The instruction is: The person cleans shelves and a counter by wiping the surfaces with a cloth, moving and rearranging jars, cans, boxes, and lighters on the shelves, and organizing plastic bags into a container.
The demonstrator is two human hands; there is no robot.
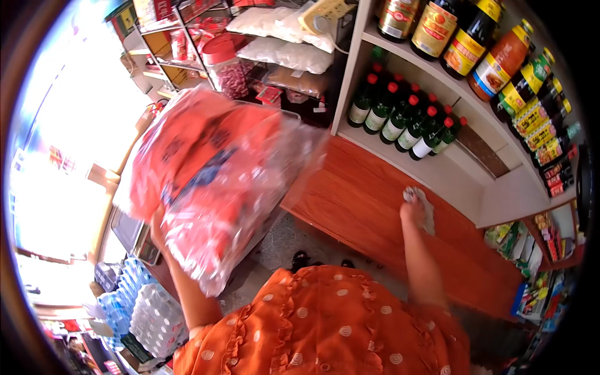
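Observation:
My left hand (157, 230) grips a large clear plastic bag (215, 181) of folded red-orange clothing with dark blue print, at its left edge; my fingers are mostly hidden behind the bag. The bag is tilted and blocks part of the scene beyond it. On the right, my right hand (410, 211) is closed on a crumpled pale cloth (427, 215), pressed on the reddish-brown wooden counter (350, 187). Part of the cloth trails beside my wrist.
Shelves (350, 75) behind the counter hold sauce jars and several green bottles (394, 119) with red caps. At the back left stand a jar (225, 65) with a red lid and white bags (284, 53). A scale (132, 234) and plastic-wrapped packs (153, 319) are at left.

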